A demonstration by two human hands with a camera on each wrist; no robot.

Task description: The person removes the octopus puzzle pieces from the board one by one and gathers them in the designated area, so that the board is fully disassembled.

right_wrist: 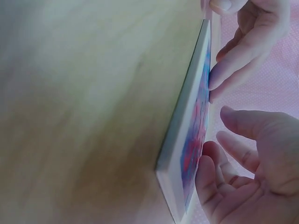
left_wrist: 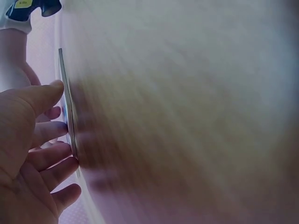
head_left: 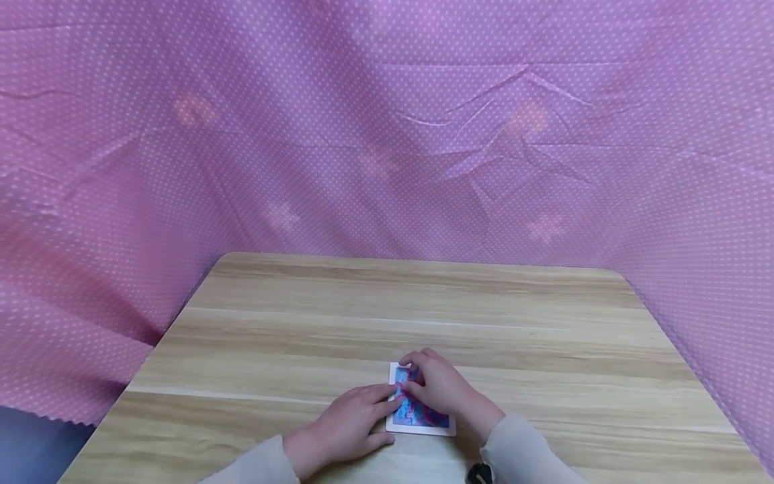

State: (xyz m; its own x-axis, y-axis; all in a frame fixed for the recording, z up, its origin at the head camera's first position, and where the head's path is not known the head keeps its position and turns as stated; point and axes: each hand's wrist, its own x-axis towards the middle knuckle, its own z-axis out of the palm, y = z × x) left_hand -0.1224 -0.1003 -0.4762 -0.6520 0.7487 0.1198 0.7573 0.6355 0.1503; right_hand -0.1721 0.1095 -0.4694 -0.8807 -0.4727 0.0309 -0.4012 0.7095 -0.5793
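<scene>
left hand (head_left: 357, 422): fingers apart, tips on board (head_left: 421, 419) | right hand (head_left: 440, 384): fingers apart, loosely bent | board: beneath right fingers, beside left thumb

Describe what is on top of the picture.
In the head view, the left hand overlaps the left edge of the picture; the right hand covers its upper right, hiding that part.

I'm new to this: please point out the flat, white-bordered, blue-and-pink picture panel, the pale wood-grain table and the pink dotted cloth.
Picture panel (head_left: 417, 417), head view: lower printed area.
Wood-grain table (head_left: 417, 296), head view: bare far part.
Dotted cloth (head_left: 375, 134), head view: middle of the backdrop.
</scene>
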